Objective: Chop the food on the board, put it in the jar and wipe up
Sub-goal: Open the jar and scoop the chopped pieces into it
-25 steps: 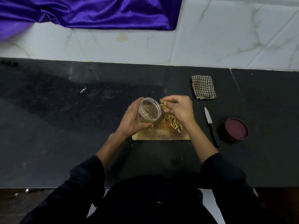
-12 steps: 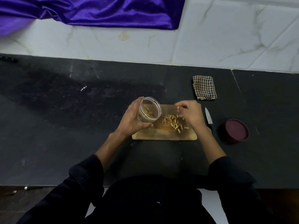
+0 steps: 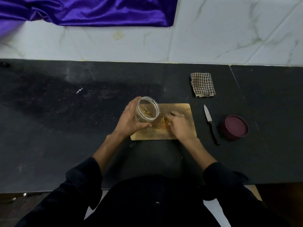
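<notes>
A small wooden cutting board (image 3: 177,108) lies on the black counter. My left hand (image 3: 129,122) grips a clear plastic jar (image 3: 147,110), tilted with its mouth facing the board's middle; some yellow chopped pieces lie inside it. My right hand (image 3: 178,125) is down on the board with its fingers curled over a small heap of chopped food (image 3: 164,119), gathering it; most of the heap is hidden under the fingers.
A small knife (image 3: 209,118) with a black handle lies right of the board. A maroon lid (image 3: 234,126) sits further right. A folded checked cloth (image 3: 203,84) lies behind them. A purple fabric (image 3: 91,10) hangs over the white tiled wall.
My right hand dropped pieces at the jar's mouth, swung out to the board's right side, then came back left onto the heap. The jar stayed tilted in my left hand.
</notes>
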